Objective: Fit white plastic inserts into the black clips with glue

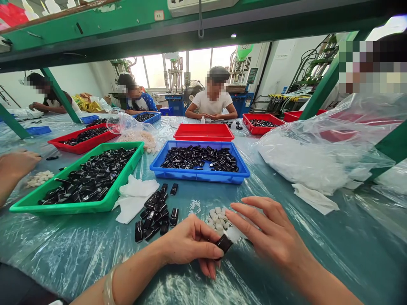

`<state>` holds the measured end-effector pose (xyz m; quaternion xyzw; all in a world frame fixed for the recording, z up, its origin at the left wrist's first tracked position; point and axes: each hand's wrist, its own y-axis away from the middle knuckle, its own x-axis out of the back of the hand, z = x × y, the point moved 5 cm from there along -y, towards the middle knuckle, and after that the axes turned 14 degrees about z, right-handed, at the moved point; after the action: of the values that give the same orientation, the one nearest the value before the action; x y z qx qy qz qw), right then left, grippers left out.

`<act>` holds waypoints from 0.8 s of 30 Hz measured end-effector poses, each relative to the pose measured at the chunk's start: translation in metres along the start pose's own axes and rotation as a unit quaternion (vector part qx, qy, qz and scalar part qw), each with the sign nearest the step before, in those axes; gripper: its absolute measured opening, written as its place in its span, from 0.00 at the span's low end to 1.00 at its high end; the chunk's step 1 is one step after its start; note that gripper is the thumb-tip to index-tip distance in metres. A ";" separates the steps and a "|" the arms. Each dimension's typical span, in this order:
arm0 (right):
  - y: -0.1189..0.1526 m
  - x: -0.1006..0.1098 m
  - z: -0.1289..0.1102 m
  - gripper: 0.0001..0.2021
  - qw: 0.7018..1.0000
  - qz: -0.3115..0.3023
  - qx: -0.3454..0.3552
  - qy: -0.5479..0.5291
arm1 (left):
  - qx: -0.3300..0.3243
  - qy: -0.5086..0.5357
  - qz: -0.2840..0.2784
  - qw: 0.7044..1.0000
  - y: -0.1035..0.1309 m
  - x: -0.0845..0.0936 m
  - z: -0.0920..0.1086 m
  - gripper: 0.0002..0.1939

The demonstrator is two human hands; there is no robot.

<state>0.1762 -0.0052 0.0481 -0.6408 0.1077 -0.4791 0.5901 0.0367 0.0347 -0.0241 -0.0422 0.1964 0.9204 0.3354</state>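
My left hand (pixel 190 243) pinches a small black plastic part (pixel 224 243) between thumb and fingers, low in the middle of the head view. Just to the right, my right hand (pixel 273 231) is open, its fingers stretched out over the edge of a small heap of off-white pieces (pixel 217 218). Whether its fingertips touch any piece, I cannot tell. Behind the heap lie scattered tiny white bits (pixel 195 206). Several black parts with shiny edges (pixel 155 214) are piled beyond my left forearm, beside a crumpled white cloth (pixel 136 195).
A green tray (pixel 63 208) and a blue tray (pixel 200 174), both with black parts, stand ahead. Behind them is a red tray (pixel 203 132). A clear plastic bag (pixel 311 148) bulges at right. A co-worker's hand (pixel 19 163) is at left. A green beam (pixel 127 31) spans overhead.
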 end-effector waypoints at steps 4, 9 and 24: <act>0.001 0.000 0.003 0.13 1.000 -0.013 -0.011 -0.016 | -0.005 0.004 0.006 1.000 0.000 0.001 0.001 0.14; 0.000 0.000 0.003 0.14 0.999 -0.013 -0.021 -0.025 | -0.011 0.007 -0.004 1.000 0.000 0.001 0.001 0.14; 0.002 -0.004 0.002 0.14 0.999 0.003 -0.036 -0.012 | 0.003 -0.007 -0.019 1.000 0.000 -0.003 -0.001 0.16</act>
<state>0.1764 -0.0021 0.0450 -0.6672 0.1195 -0.4652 0.5693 0.0388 0.0330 -0.0245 -0.0389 0.1959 0.9136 0.3541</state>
